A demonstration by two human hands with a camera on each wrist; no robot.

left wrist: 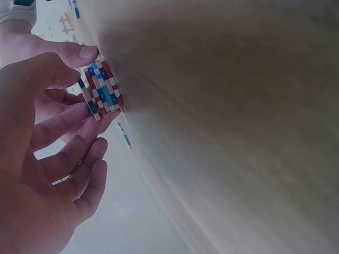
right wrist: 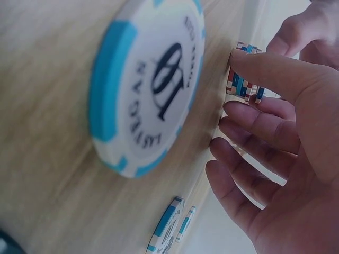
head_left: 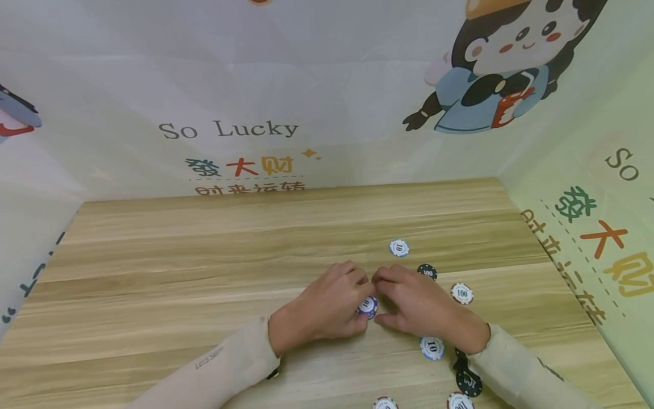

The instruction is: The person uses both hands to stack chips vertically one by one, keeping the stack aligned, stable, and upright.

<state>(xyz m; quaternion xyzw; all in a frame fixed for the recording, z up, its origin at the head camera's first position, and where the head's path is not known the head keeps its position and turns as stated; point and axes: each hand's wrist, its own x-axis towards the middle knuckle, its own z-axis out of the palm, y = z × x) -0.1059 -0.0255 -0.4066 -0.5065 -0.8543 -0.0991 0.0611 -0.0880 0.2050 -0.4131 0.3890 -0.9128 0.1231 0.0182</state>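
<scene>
A short stack of poker chips (left wrist: 104, 87) with red, white and blue edges stands on the table between both hands. My left hand (head_left: 327, 301) pinches a dark blue and cream poker chip (left wrist: 91, 101) between thumb and index finger, tilted slightly off the stack's top. Seen from the head, its blue face (head_left: 367, 307) shows between the hands. My right hand (head_left: 419, 295) holds the stack's sides, thumb on one edge and fingertips at the opposite one. Its other fingers spread loosely near the wood in the right wrist view. The lower chips are hidden from the head view.
Loose chips lie around the right arm: a light blue 10 chip (head_left: 399, 247), a black 100 chip (head_left: 427, 271), a red-edged 100 chip (head_left: 462, 293), another light blue chip (head_left: 432, 348) and black chips (head_left: 468, 383). Printed cloth walls (head_left: 230, 85) border the wooden table (head_left: 168, 255).
</scene>
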